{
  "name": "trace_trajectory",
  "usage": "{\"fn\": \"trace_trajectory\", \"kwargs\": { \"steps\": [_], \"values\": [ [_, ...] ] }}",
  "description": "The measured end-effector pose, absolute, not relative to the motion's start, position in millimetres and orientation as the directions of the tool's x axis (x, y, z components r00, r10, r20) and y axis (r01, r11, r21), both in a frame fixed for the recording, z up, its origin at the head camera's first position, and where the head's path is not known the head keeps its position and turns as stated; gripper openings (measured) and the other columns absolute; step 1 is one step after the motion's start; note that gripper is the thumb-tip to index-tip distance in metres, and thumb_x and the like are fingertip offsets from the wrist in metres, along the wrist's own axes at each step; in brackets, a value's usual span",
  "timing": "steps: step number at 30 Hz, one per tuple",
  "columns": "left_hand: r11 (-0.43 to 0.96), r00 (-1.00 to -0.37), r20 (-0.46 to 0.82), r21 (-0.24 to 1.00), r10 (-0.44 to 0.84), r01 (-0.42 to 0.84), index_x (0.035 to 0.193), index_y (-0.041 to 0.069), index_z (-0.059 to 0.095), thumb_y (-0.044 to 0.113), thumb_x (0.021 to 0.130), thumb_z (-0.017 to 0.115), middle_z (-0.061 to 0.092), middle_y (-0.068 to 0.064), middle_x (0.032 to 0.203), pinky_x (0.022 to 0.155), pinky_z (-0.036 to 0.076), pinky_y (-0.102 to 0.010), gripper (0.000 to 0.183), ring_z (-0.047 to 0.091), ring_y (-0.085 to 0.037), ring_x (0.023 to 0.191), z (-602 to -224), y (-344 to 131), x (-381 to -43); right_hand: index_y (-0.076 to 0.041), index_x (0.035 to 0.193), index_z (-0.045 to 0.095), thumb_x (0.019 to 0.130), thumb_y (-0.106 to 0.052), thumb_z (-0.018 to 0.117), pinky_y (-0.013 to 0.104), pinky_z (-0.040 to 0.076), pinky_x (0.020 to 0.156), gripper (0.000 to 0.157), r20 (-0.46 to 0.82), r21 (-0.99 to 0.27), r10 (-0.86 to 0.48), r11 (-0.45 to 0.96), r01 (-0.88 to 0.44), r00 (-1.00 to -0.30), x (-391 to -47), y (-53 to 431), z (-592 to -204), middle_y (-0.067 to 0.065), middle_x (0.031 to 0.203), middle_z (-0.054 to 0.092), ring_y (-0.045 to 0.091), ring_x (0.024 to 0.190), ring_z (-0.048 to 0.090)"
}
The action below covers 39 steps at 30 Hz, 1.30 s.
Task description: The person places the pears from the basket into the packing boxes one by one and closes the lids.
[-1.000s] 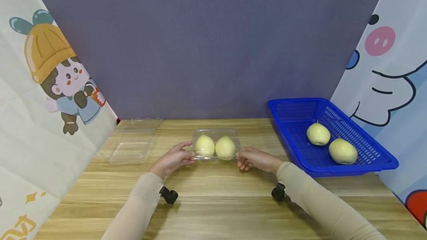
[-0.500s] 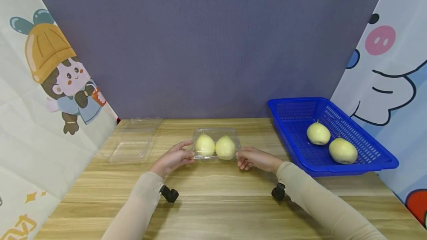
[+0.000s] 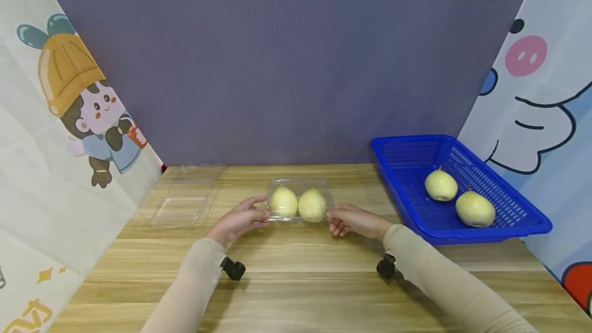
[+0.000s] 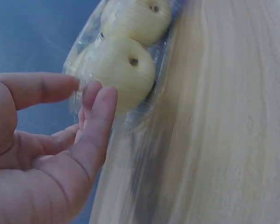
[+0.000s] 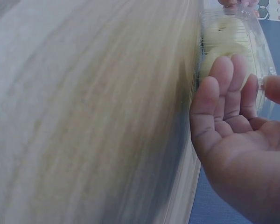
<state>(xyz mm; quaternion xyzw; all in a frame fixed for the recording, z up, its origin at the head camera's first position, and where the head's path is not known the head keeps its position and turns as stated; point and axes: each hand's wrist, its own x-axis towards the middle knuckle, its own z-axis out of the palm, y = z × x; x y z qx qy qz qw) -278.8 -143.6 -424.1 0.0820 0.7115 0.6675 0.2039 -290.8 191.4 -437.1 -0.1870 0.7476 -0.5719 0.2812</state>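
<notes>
A clear plastic fruit box (image 3: 299, 185), lidded, stands at mid-table in the head view. Inside sit two pale yellow pears (image 3: 283, 203), side by side. At the box's left front corner, my left hand (image 3: 238, 222) pinches the rim between thumb and fingers; the left wrist view shows its fingertips (image 4: 108, 98) right at the plastic edge. My right hand (image 3: 355, 221) pinches the opposite corner, and in the right wrist view its thumb (image 5: 276, 89) meets the rim from the outer side. Both pears show through the plastic in the left wrist view, their dimpled ends facing the camera.
To the right stands a blue plastic basket (image 3: 400, 189) holding two more pears (image 3: 475, 209). Another clear plastic box (image 3: 182, 209) lies open and bare at the back left of the wooden table (image 3: 300, 292). A grey panel (image 3: 296, 66) rises behind, with printed sheets on both sides.
</notes>
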Motion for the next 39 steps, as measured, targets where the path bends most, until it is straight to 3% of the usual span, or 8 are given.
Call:
{"fn": "trace_trajectory", "kwargs": {
  "steps": [10,15,29,34,39],
  "values": [
    [0.178,-0.918,-0.151,0.98,0.365,-0.091,0.154,-0.009,0.02,0.003,0.098,0.059,0.047,-0.028,0.125,0.102,0.051,-0.043,0.069,0.058,-0.039,0.112,-426.6,-145.1,-281.3,0.006,0.105,0.054,0.105,-0.022,0.046,0.029,0.05,0.072,0.029,-0.207,-0.961,-0.607,0.274,0.042,-0.768,-290.7,191.5,-436.8,0.006,0.086,0.059,0.018,0.078,0.057],
    [0.247,-0.945,-0.115,0.968,0.307,-0.038,0.152,-0.009,0.027,0.005,0.096,0.063,0.049,-0.028,0.126,0.1,0.051,-0.045,0.068,0.061,-0.036,0.108,-426.2,-141.8,-280.2,0.006,0.105,0.054,0.105,-0.022,0.046,0.029,0.05,0.072,0.029,-0.207,-0.961,-0.605,0.273,0.044,-0.769,-291.1,191.8,-437.4,0.006,0.087,0.06,0.018,0.079,0.057],
    [0.364,-0.964,-0.003,0.926,0.267,0.098,0.155,0.004,0.033,0.015,0.095,0.068,0.04,-0.025,0.149,0.11,0.039,-0.056,0.07,0.04,-0.042,0.136,-420.9,-140.5,-284.1,0.005,0.106,0.053,0.105,-0.022,0.046,0.029,0.05,0.072,0.029,-0.216,-0.96,-0.595,0.274,0.057,-0.774,-291.4,192.2,-438.7,0.006,0.087,0.06,0.018,0.079,0.057],
    [0.37,-0.96,0.051,0.916,0.274,0.155,0.154,0.004,0.034,0.02,0.089,0.077,0.039,-0.026,0.15,0.114,0.032,-0.057,0.08,0.036,-0.044,0.138,-418.1,-135.8,-284.1,0.005,0.105,0.053,0.105,-0.023,0.046,0.029,0.05,0.072,0.029,-0.214,-0.961,-0.599,0.271,0.056,-0.772,-290.9,192.0,-438.3,0.006,0.087,0.059,0.018,0.079,0.057],
    [0.411,-0.963,0.077,0.893,0.259,0.182,0.154,0.007,0.037,0.027,0.084,0.083,0.037,-0.022,0.15,0.113,0.034,-0.055,0.086,0.037,-0.045,0.137,-416.2,-129.8,-283.0,0.005,0.105,0.053,0.105,-0.024,0.046,0.029,0.05,0.072,0.029,-0.21,-0.961,-0.603,0.27,0.051,-0.769,-290.6,192.2,-437.7,0.006,0.087,0.059,0.019,0.079,0.057]
  ]
}}
